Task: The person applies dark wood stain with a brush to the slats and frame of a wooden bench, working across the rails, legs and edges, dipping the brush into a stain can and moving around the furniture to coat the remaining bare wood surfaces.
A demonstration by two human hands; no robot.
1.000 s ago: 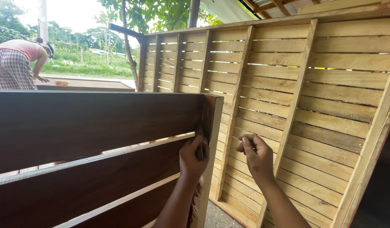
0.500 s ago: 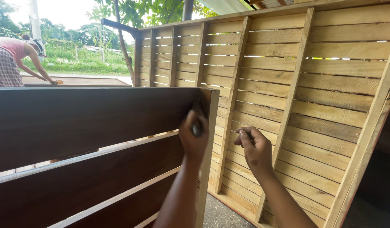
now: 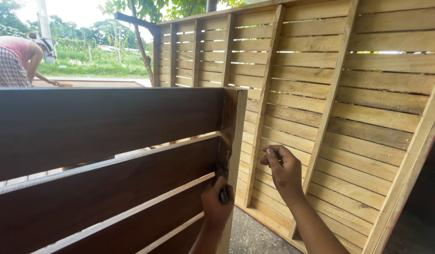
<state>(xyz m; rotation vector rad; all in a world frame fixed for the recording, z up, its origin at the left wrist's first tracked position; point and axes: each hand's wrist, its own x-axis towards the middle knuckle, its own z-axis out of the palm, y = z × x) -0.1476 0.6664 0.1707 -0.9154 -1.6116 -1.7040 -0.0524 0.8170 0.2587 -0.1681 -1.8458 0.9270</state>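
No pkgs, labels or signs in view.

Left hand (image 3: pixel 216 203) low center, fingers curled tight round a small dark tool, prob a brush (image 3: pixel 223 194), only partly visible. It's pressed against the end post (image 3: pixel 235 141) of the dark-stained panel (image 3: pixel 104 127). Brush long axis roughly vertical, tip pointing up along the post edge; post face above it looks wet/dark, streaky.

Right hand (image 3: pixel 284 169) just right of the post, not touching it, loose fist, thumb over fingers. Can't tell if anything's in that grip.

Dark panel: horizontal slats w/ narrow gaps, long axis left-right, fills left half of frame, standing upright.

Behind/right: unstained pale slat wall (image 3: pixel 368 94) w/ vertical and slanted battens, leaning, close behind right hand. Gap btw post and wall is narrow, both forearms work in it. Concrete floor (image 3: pixel 255 235) below.

Far left bg: another person (image 3: pixel 15 61) bent over a board outdoors, pink top, checked cloth. Trees (image 3: pixel 147 9) and grass (image 3: pixel 85 68) beyond.
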